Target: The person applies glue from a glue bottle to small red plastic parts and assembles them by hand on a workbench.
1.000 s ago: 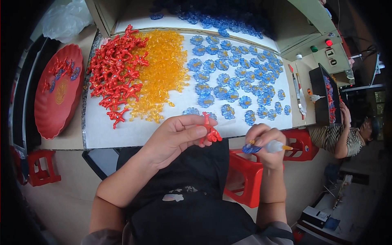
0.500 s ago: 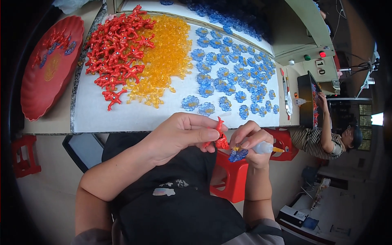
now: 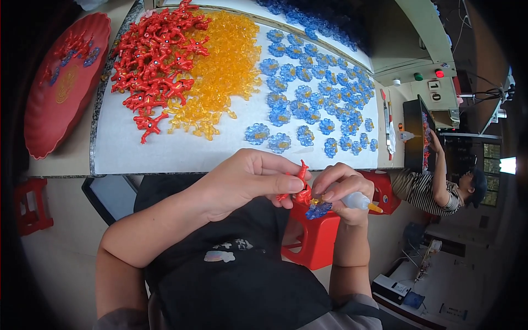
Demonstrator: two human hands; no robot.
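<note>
Spreading across the upper half: white worktable sheet [image 3: 165, 154], bare along its near edge, loaded farther back. Heaped on its left part, red plastic figures [image 3: 157, 60]; touching them on the right, a mound of clear orange pieces [image 3: 225, 71]; scattered beyond, well apart from one another, blue flower-shaped pieces [image 3: 313, 104]. Lying off the table's left side, a round red tray [image 3: 60, 104] with a few red and blue bits inside. Standing below the table edge, a red plastic stool [image 3: 316, 242], partly hidden by both hands. Sitting at far right by a dark upright panel, another person in a striped top [image 3: 423, 190]. Curled over the lap, left hand [image 3: 242, 181], fingertips pinching a red figure [image 3: 300, 190]. Touching it, right hand [image 3: 338, 192], closed around a small white squeeze bottle [image 3: 360, 202] with orange tip, and pressing a blue flower piece [image 3: 318, 209] up beneath the red figure.
</note>
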